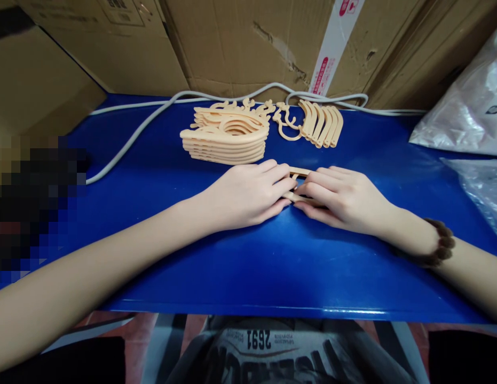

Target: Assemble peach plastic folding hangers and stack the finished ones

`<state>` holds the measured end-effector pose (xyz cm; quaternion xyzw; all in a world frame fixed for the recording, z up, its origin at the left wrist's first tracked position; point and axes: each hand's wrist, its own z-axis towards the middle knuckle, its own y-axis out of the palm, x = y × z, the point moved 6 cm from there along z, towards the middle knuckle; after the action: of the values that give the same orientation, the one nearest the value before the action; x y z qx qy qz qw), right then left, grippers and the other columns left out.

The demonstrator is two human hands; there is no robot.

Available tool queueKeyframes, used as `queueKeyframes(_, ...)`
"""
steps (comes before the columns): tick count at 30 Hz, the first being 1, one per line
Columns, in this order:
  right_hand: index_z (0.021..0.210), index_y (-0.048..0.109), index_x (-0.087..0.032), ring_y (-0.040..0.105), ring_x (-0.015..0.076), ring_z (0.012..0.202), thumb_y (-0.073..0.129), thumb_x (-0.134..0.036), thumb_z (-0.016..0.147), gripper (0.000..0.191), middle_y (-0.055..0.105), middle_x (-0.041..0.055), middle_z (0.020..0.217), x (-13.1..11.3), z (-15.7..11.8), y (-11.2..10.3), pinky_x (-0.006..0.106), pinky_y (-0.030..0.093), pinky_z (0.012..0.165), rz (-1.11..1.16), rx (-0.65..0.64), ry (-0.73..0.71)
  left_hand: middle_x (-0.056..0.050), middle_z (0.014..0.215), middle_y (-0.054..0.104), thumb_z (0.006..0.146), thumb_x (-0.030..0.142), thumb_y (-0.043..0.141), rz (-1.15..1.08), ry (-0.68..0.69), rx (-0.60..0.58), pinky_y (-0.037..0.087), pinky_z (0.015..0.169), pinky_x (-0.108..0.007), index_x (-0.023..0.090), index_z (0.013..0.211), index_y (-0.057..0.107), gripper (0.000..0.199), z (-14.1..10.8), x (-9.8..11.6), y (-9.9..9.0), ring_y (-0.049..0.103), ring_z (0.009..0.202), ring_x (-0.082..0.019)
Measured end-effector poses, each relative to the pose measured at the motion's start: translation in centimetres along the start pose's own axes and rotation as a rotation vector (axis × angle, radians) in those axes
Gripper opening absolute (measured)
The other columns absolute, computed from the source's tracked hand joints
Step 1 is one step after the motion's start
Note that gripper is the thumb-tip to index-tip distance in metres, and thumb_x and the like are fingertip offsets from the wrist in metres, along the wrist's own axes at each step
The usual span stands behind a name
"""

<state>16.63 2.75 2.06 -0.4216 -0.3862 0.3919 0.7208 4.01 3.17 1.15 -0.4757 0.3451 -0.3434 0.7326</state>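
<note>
Over the middle of the blue table, my left hand (254, 192) and my right hand (344, 200) meet with fingers curled round a cream plastic hanger (299, 172). Only bits of it show between the fingers: a flat bar at the top and a thinner strip below. Just beyond my left hand lies a stack of folding hangers (224, 146) in the same cream plastic, hooks toward the back. To its right rest several loose curved hanger arms (322, 125) side by side, with a few loose hooks (289, 130) against them. My right wrist wears a dark beaded band.
A white cable (140, 133) winds along the back of the blue table (272, 272). Cardboard boxes (240, 48) stand behind it and at the left. Clear plastic bags (464, 101) lie at the right. A blurred dark patch covers the left edge.
</note>
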Motion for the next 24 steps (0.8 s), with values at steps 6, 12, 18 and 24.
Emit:
queueKeyframes(6, 0.087, 0.059, -0.014, 0.059, 0.0188, 0.077, 0.05, -0.025, 0.094, 0.016, 0.065, 0.0097, 0.085, 0.22, 0.0, 0.06, 0.029, 0.049, 0.071, 0.13, 0.002, 0.018, -0.01, 0.113, 0.064, 0.1, 0.03, 0.041, 0.009, 0.011, -0.003, 0.049, 0.076, -0.034, 0.011, 0.113, 0.063, 0.032, 0.06, 0.07, 0.05, 0.061, 0.098, -0.024)
queueKeyframes(12, 0.09, 0.055, -0.016, 0.059, 0.0183, 0.078, 0.051, -0.022, 0.092, 0.008, 0.064, 0.0094, 0.088, 0.56, -0.14, 0.33, 0.029, 0.05, 0.069, 0.202, -0.024, 0.062, -0.013, 0.121, 0.063, 0.098, 0.028, 0.043, -0.018, 0.006, 0.003, 0.05, 0.083, -0.035, 0.01, 0.113, 0.062, 0.03, 0.03, 0.07, 0.1, 0.061, 0.105, -0.026)
queueKeyframes(18, 0.092, 0.052, -0.015, 0.057, 0.0176, 0.077, 0.048, -0.021, 0.093, 0.007, 0.063, 0.0107, 0.09, 0.63, -0.09, 0.58, 0.028, 0.049, 0.066, 0.228, -0.046, 0.095, -0.015, 0.124, 0.061, 0.098, 0.029, 0.044, -0.06, 0.006, -0.005, 0.05, 0.086, -0.035, 0.009, 0.116, 0.06, 0.031, 0.11, 0.13, 0.07, 0.059, 0.11, -0.027)
queueKeyframes(24, 0.092, 0.051, -0.016, 0.058, 0.0176, 0.076, 0.047, -0.024, 0.095, 0.009, 0.064, 0.009, 0.086, 0.77, -0.11, 0.33, 0.028, 0.049, 0.065, 0.218, -0.005, 0.124, -0.015, 0.124, 0.061, 0.098, 0.031, 0.046, -0.173, -0.007, -0.01, 0.049, 0.094, -0.038, 0.008, 0.119, 0.058, 0.034, 0.17, -0.11, 0.04, 0.056, 0.114, -0.028)
